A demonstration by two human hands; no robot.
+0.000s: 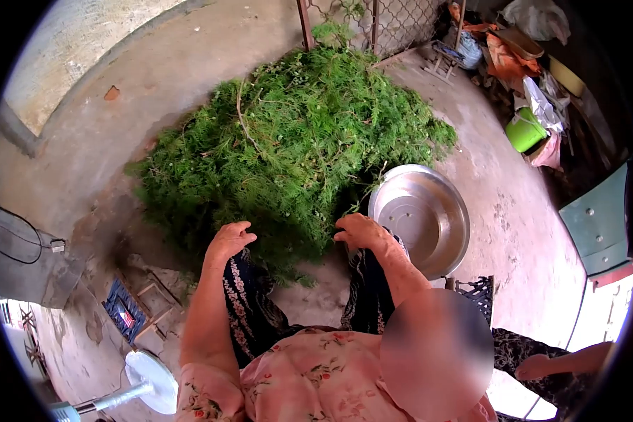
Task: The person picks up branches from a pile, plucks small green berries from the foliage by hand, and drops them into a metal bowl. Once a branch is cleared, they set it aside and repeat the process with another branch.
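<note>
My left hand (232, 239) rests at my left knee, its fingers loosely spread and pointing inward, holding nothing I can see. At my right knee lies my right hand (359, 231), fingers slightly bent and apart, also with nothing visible in it. Just beyond both hands spreads a large heap of feathery green branches (295, 133), with a few bare brown stems among the leaves. Beside my right forearm a wide metal basin (457, 218) stands on the floor, touching or nearly touching the heap's edge. A few small specks lie on its bottom.
A lime-green bucket (525, 130) stands among bags and clutter at the right. Behind the heap is a metal lattice gate (408, 24). At lower left are a small stool (124, 313) and a fan (151, 382). Another person's hand (534, 367) rests on patterned trousers at lower right.
</note>
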